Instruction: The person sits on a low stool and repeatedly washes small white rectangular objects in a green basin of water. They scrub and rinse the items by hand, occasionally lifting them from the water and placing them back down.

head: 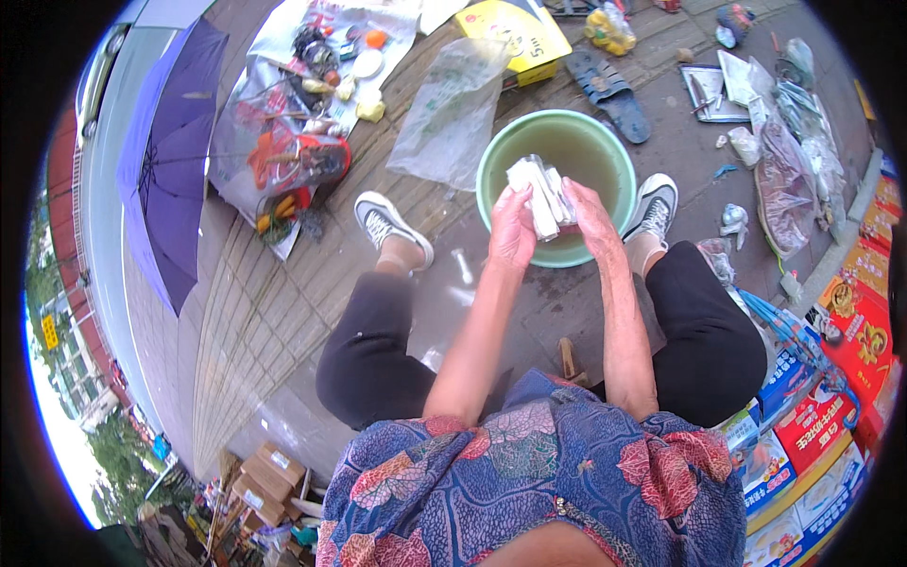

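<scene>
Over a pale green plastic basin (485, 177) of murky brownish water (609, 170), I hold a bundle of white strips (542, 198) that look like folded plastic or paper. My left hand (514, 225) grips its left side, thumb on top. The fingers of my right hand (592, 216) close on its right side. Both hands are above the basin's near half. The basin stands on the pavement between my feet. The undersides of the bundle and my fingertips are hidden.
A clear plastic bag (446, 113), a yellow carton (521, 35) and a blue slipper (611, 96) lie beyond the basin. An open purple umbrella (173, 163) and a cluttered sheet (273, 78) are at left. Plastic bags (786, 184) and stacked printed boxes (815, 425) line the right.
</scene>
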The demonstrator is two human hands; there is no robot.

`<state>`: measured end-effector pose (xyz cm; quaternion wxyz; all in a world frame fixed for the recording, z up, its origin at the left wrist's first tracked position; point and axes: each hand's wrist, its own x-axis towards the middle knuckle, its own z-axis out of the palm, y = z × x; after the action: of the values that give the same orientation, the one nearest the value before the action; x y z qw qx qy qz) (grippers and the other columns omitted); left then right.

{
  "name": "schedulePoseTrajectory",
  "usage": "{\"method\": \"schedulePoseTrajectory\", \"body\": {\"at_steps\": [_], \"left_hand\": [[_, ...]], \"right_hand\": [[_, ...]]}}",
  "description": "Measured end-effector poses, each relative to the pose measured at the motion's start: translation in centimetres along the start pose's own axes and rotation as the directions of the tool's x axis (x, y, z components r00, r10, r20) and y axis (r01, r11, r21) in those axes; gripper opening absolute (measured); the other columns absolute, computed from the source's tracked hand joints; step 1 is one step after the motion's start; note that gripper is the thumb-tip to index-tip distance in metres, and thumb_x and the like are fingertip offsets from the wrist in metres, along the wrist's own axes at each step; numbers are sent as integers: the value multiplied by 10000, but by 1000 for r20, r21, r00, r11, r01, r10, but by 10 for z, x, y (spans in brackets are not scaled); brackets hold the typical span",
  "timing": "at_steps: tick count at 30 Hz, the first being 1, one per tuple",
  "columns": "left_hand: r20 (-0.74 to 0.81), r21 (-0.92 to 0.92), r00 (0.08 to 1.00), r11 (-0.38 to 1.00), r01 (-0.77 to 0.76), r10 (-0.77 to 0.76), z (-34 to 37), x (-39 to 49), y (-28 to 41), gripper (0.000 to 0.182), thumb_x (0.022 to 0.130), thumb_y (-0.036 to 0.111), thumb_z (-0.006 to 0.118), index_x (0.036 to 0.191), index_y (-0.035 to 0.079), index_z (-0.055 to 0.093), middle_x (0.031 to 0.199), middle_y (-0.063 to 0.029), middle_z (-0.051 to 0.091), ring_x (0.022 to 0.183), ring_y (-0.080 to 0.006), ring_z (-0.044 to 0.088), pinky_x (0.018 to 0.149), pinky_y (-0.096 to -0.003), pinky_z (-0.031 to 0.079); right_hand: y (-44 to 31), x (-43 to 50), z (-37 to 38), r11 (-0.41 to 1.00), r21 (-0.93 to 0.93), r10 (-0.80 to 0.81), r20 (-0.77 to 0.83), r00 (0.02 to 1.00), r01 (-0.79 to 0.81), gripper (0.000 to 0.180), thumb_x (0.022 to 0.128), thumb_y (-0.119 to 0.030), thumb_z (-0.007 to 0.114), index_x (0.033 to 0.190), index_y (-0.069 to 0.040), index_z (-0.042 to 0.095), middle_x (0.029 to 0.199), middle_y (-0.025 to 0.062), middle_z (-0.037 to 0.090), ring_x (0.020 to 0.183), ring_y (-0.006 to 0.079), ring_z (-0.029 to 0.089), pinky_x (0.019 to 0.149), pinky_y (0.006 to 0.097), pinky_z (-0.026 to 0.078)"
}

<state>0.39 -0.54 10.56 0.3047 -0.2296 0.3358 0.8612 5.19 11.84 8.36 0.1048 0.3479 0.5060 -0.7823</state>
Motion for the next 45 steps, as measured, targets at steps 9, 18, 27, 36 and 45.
{"method": "schedulePoseTrajectory", "body": {"at_steps": [9, 18, 27, 36, 45], "left_hand": [[-255, 343, 967, 936, 76, 15, -35, 51, -40, 278, 835, 26, 580, 1097, -31, 505, 975, -118, 614, 808, -181, 627, 670, -309, 538], [-282, 374, 959, 921, 111, -1, -53, 66, -37, 227, 770, 25, 680, 971, -13, 582, 867, -105, 644, 728, -182, 637, 606, -322, 545], [-204, 324, 972, 930, 175, -112, -51, 69, -43, 272, 731, -26, 690, 986, -13, 597, 898, -103, 653, 759, -189, 645, 663, -350, 553], [-258, 194, 958, 964, 182, -129, -45, 64, -42, 258, 830, 164, 656, 1021, 6, 584, 876, -78, 652, 744, -160, 635, 644, -294, 531], [23, 393, 998, 918, 43, -57, -48, 59, -40, 181, 834, 69, 587, 1007, 21, 606, 904, -53, 641, 755, -140, 615, 683, -289, 514]], "right_hand": [[33, 30, -33, 991, -44, -130, -339, 932, 123, 64, 820, -27, 558, 829, 14, 607, 701, 57, 612, 581, 85, 554, 489, 245, 436], [59, 77, -34, 900, -428, -158, -497, 853, -82, 205, 718, -48, 593, 887, 65, 617, 767, 117, 628, 677, 176, 589, 587, 323, 454], [49, 60, -23, 981, -152, -161, -311, 937, 118, 184, 831, -138, 555, 752, 19, 611, 663, 7, 554, 588, 86, 490, 505, 278, 390], [33, 51, -21, 995, -94, -79, -387, 919, 46, 291, 875, -254, 579, 706, -20, 618, 604, -31, 524, 528, 63, 448, 469, 243, 351], [34, 58, -27, 760, -583, -399, -67, 914, 289, 204, 775, -179, 592, 805, 22, 597, 672, 120, 592, 627, 181, 559, 604, 338, 451]]}}
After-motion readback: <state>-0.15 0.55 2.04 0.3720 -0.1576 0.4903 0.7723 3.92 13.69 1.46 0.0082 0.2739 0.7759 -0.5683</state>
